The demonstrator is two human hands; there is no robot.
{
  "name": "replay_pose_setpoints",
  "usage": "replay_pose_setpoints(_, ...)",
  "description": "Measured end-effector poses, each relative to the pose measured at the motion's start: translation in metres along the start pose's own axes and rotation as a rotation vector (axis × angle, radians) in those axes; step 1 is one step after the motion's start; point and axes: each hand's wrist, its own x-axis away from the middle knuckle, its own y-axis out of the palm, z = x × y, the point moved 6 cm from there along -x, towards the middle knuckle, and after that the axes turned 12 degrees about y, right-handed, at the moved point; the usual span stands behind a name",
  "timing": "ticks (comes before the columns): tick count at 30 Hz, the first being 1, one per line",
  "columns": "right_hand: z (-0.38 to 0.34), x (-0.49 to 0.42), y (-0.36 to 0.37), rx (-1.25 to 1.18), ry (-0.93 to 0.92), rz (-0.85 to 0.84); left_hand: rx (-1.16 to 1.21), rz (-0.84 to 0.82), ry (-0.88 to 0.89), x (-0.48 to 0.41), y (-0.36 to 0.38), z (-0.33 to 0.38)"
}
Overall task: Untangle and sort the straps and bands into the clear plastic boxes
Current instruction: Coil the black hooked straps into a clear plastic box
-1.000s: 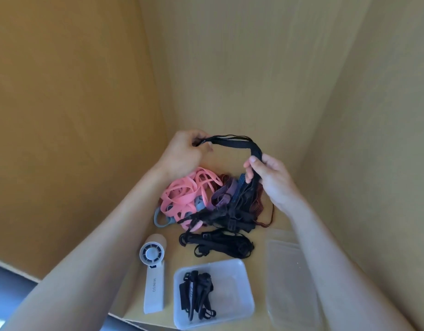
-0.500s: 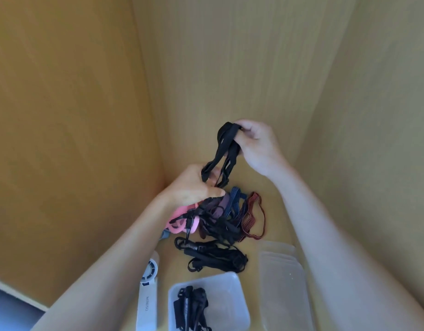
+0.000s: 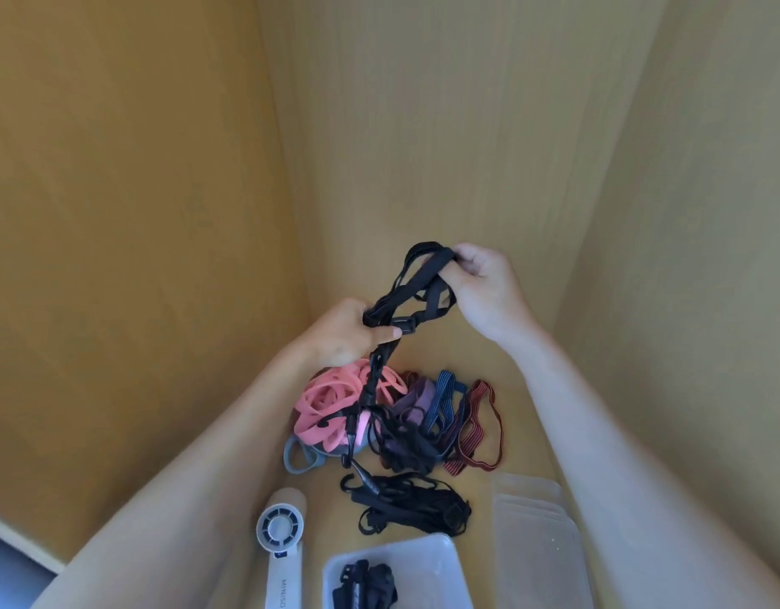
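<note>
This is looking like a home storage nook: pale wood-grain panels (image 3: 467,125) are closing in behind and on both sides of a matching shelf (image 3: 322,490). Household odds are lying on it — a white handheld fan (image 3: 282,547) at the front edge, clear plastic boxes (image 3: 533,512) front right, and elastic bands (image 3: 331,402) heaped toward the back corner.

Matt woven cloth strap (image 3: 416,285), smooth rubbery pink bands (image 3: 331,400), clear glossy plastic box (image 3: 436,560), wood-grain walls (image 3: 467,125).

Far back on the tabletop (image 3: 517,358), by the corner: heap of bands (image 3: 331,402). Just in front: bundle of straps (image 3: 412,505). Nearest: box (image 3: 427,560) with straps inside, fan (image 3: 282,556) left, stacked boxes (image 3: 537,542) right. Above the heap, between left hand (image 3: 344,336) and right hand (image 3: 484,287): raised strap (image 3: 416,283).
</note>
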Motion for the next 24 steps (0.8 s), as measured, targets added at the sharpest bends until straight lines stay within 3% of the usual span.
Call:
replay_pose_setpoints(5,0.028,0.009,0.026,0.118,0.159,-0.226,0.024,0.03,0.025,0.0,-0.009,0.004)
replay_pose_setpoints(11,0.069,0.014,0.035,0.023,0.322,-0.214,0.08,0.104,0.041,0.001,-0.023,0.009)
replay_pose_setpoints(14,0.095,0.016,0.05,0.114,0.444,-0.284,0.111,0.151,0.049,0.001,-0.032,0.017)
replay_pose_setpoints(19,0.121,0.023,0.085,0.302,0.412,-0.431,0.122,0.192,0.071,0.002,-0.039,0.025)
replay_pose_setpoints(24,0.15,0.024,0.111,0.307,0.376,-0.398,0.117,0.22,0.045,0.005,-0.035,0.022)
